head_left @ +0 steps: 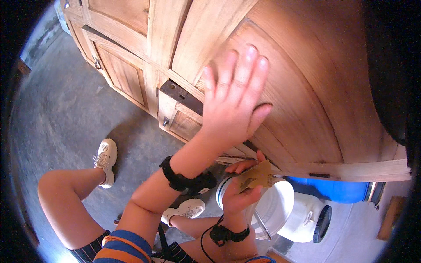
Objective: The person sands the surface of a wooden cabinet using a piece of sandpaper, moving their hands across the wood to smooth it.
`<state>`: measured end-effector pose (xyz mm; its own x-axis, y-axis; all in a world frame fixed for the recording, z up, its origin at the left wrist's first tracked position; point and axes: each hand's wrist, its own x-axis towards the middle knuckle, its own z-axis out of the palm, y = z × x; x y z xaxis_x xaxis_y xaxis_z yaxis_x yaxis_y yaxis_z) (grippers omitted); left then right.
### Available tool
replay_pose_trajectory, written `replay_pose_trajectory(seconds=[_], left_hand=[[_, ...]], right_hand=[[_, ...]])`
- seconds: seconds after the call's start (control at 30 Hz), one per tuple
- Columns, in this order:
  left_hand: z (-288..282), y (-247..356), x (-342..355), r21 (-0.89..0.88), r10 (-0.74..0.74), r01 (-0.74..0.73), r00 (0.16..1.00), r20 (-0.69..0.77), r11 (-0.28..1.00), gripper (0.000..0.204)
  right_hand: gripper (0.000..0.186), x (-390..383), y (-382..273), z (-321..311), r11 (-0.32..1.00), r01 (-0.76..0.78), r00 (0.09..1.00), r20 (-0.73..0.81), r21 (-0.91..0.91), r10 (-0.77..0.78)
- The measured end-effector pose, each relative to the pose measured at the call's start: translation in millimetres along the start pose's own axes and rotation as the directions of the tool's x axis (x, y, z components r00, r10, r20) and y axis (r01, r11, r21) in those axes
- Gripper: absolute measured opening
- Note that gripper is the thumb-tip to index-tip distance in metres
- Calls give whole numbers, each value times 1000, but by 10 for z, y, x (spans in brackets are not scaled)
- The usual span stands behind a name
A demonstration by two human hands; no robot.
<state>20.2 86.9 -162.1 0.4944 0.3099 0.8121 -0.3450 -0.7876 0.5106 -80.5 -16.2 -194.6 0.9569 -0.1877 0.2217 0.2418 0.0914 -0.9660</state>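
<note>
My left hand point(237, 92) lies flat with its fingers spread on the curved wooden panel point(298, 83) of a cabinet. Below it, nearer to me, my right hand point(239, 197) holds a folded piece of brown sandpaper point(258, 176) between thumb and fingers. Dark print shows on the sheet's back. The sandpaper is beside the lower edge of the panel; whether it touches the wood I cannot tell. Black straps circle both my wrists, and a cable runs from the right one.
Cabinet doors point(120, 72) with metal handles extend to the left. A small door point(184, 125) stands out below the panel. At the lower right are a white bucket point(280, 201), a white container point(302, 219) with a black lid and a blue barrel point(342, 188). Grey floor point(57, 118) spreads left.
</note>
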Motion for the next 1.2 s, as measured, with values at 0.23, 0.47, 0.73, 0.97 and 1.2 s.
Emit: replay_pose_trajectory(seconds=[0.23,0.47,0.73,0.97,1.2], left_hand=[[29,23,38,-14,101,-101,995,-24,995,79],[85,136,127,-61,20,-27,994,-111,998,82],[176,337,-29,-35,88,-90,994,-57,995,70],[60,80,96,114,64,-62,998,-17,992,69],[20,74,191,-15,-51,49,993,-104,999,71]], right_hand=[[79,19,18,-74,998,26,1000,-10,58,-26],[81,26,-30,-111,996,43,999,-18,75,-42],[81,32,-91,-193,994,70,997,-15,80,-69],[80,-8,-151,-249,994,81,996,-28,72,-79],[78,-63,-290,-314,995,66,997,-49,77,-63]])
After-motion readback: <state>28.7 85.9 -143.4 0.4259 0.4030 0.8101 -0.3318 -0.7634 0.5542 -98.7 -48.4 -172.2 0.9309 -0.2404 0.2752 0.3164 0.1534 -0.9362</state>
